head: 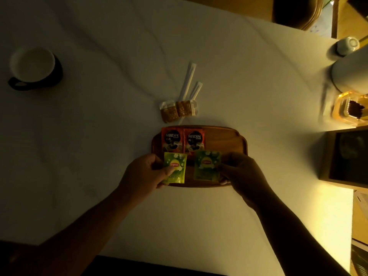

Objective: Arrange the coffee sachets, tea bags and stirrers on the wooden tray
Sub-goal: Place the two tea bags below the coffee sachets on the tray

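Note:
A wooden tray (225, 140) lies in the middle of the white table. Two red coffee sachets (183, 139) lie side by side on its far left part. My left hand (145, 172) pinches a green-yellow tea bag (175, 168) at the tray's near left. My right hand (241, 174) holds a second green tea bag (207, 166) just right of it, over the tray. Two paper-wrapped stirrers (190, 80) and small brown sugar packets (179, 110) lie on the cloth beyond the tray.
A dark mug with a white inside (33, 68) stands far left. A white kettle (350, 72) and an upturned cup (347, 44) are at the right, with a clear box (348, 108) and a dark-panelled wooden box (346, 156) near the right edge.

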`<state>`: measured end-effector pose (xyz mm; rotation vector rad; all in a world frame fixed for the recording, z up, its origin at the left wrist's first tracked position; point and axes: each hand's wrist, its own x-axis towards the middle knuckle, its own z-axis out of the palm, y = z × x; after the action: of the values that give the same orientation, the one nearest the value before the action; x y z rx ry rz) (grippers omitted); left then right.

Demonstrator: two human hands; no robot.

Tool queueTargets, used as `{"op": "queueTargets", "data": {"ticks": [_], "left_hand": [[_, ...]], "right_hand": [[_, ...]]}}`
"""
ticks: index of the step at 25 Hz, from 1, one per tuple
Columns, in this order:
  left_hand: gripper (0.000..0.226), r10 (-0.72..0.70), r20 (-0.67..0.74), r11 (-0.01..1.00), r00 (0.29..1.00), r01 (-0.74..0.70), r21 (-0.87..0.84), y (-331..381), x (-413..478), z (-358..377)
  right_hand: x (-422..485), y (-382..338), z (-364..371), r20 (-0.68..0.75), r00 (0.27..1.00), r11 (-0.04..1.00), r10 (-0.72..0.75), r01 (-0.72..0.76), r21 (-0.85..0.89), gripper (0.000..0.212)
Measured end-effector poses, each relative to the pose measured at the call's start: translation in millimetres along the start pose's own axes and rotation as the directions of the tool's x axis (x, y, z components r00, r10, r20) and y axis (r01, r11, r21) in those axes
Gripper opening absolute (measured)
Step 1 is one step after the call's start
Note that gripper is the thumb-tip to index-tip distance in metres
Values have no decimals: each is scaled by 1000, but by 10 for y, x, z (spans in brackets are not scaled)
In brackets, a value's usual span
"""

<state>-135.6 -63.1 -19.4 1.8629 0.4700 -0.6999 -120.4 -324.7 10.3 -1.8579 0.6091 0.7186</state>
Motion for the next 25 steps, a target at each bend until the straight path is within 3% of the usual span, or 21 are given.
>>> {"op": "queueTargets", "data": {"ticks": [3,6,8,10,12,14,15,20,25], "left_hand": [[32,66,-78,966,995,-44,254,-24,-23,40],[43,158,-144,847,977,-59,528,-61,-12,10],[46,212,-195,804,958,-58,591,-65,-31,-21],[45,366,-229,743,902,-135,655,-104,-74,-33],[37,602,-113,554,790,-312,772,-195,-134,32],[39,686,92,365,722,-450,815,-287,-182,128],[41,693,154,317,704,-489,813,-324,-192,161],[41,663,182,314,727,-490,813,-448,-161,170],[37,676,215,305,705,-533,789,-478,-97,120]], "right_hand": [[25,115,144,4,998,968,-69,68,-242,4],[56,158,258,-43,984,908,-172,141,-394,12],[9,172,269,-123,954,837,-272,171,-520,19],[-79,209,245,-155,885,719,-439,243,-651,25],[-172,310,279,-3,811,522,-585,373,-767,38],[-252,409,383,198,760,339,-619,486,-805,52],[-271,450,434,258,750,298,-609,518,-802,55],[-268,527,542,297,768,294,-567,526,-798,57],[-247,533,621,293,747,281,-596,536,-796,52]]}}
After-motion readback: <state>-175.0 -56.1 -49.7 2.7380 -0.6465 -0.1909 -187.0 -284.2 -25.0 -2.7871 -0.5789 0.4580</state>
